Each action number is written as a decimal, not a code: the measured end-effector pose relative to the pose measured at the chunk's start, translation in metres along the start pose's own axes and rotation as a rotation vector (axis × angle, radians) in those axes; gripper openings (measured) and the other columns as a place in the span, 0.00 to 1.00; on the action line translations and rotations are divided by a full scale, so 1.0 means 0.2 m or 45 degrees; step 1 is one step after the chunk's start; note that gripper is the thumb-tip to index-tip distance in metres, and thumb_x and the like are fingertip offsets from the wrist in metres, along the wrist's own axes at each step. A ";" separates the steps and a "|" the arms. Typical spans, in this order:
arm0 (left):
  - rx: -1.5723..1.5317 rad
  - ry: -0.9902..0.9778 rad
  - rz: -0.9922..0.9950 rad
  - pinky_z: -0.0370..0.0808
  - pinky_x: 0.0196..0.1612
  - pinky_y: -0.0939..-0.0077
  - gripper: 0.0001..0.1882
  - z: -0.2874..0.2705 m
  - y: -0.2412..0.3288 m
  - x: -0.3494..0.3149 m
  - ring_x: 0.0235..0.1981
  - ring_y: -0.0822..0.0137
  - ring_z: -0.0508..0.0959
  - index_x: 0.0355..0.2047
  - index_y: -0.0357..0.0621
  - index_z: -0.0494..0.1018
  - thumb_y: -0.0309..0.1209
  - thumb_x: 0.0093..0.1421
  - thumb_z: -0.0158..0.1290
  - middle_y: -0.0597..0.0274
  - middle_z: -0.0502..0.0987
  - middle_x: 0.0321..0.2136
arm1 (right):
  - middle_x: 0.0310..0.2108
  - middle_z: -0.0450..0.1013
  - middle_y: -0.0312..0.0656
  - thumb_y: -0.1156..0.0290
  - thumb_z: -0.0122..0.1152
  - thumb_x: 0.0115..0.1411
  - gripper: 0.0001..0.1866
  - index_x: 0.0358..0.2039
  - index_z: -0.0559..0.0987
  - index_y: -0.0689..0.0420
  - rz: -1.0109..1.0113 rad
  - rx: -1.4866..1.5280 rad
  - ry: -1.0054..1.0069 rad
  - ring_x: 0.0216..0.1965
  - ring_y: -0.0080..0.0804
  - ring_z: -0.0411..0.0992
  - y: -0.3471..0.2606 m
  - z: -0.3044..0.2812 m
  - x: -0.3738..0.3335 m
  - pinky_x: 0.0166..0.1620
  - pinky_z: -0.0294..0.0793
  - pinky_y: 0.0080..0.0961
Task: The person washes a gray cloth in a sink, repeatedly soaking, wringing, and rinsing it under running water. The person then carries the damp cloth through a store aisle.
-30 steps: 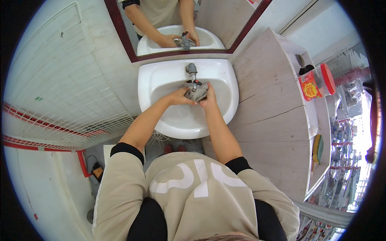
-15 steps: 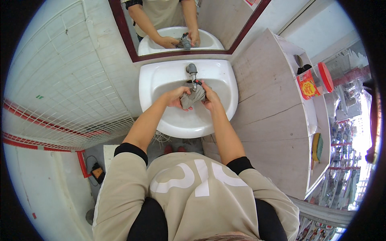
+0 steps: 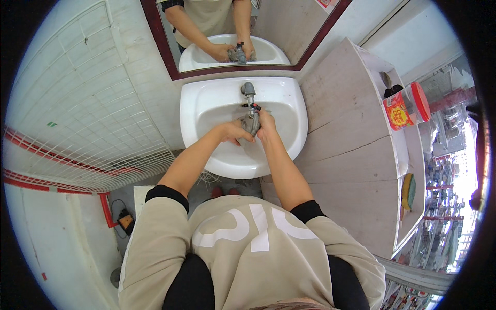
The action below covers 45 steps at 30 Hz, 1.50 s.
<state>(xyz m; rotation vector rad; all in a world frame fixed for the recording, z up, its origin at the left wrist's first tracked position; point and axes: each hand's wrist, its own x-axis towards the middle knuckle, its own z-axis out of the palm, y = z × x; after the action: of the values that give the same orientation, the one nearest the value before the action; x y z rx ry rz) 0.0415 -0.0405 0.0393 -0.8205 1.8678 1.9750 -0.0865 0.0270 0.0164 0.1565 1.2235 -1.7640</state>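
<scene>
A wet grey cloth is bunched between my two hands, just under the tap of a white washbasin. My left hand grips the cloth from its left, the thumb lying across the front. On the other side my right hand is closed round the cloth's right edge, close to the tap's red-marked handle. Part of the fingers of both hands is hidden by the cloth and by the hands themselves.
A dark-framed mirror hangs above the basin. A white wire grid leans at the left. The wooden panel at the right has shelves with a red-lidded plastic jar and a sponge.
My hands have come closer together, and the cloth, spread wider before, is now squeezed into a narrower bunch. My left hand has moved slightly right.
</scene>
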 end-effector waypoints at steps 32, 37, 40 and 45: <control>0.247 0.177 -0.124 0.75 0.40 0.67 0.32 -0.01 -0.09 0.05 0.39 0.64 0.76 0.45 0.44 0.71 0.41 0.40 0.68 0.59 0.75 0.40 | 0.38 0.74 0.49 0.71 0.45 0.61 0.12 0.40 0.73 0.62 0.201 -0.033 -0.315 0.40 0.40 0.74 0.10 -0.09 0.03 0.48 0.74 0.36; -0.195 -0.040 -0.047 0.77 0.39 0.72 0.23 0.00 -0.11 0.05 0.38 0.67 0.76 0.42 0.44 0.71 0.31 0.45 0.66 0.60 0.75 0.38 | 0.37 0.76 0.46 0.68 0.46 0.60 0.13 0.40 0.74 0.61 0.229 0.093 -0.346 0.38 0.37 0.75 0.05 -0.08 -0.03 0.46 0.75 0.35; -0.283 -0.146 -0.095 0.78 0.40 0.70 0.21 0.02 -0.08 0.04 0.37 0.67 0.77 0.41 0.44 0.71 0.29 0.46 0.65 0.59 0.75 0.40 | 0.37 0.76 0.44 0.65 0.47 0.60 0.15 0.41 0.75 0.61 0.295 0.101 -0.425 0.37 0.36 0.75 0.01 -0.09 -0.05 0.45 0.75 0.36; -0.341 -0.189 -0.174 0.80 0.40 0.66 0.26 0.00 -0.03 0.02 0.38 0.64 0.78 0.45 0.42 0.69 0.31 0.46 0.67 0.58 0.74 0.43 | 0.36 0.76 0.44 0.63 0.46 0.61 0.17 0.43 0.75 0.60 0.270 0.129 -0.444 0.38 0.39 0.74 0.00 -0.10 -0.02 0.46 0.74 0.39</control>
<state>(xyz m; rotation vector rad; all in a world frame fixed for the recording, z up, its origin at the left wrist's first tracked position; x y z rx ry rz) 0.0407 -0.0403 0.0323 -0.8225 1.4469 2.1622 -0.0910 0.0449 0.0086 0.0329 0.8365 -1.5885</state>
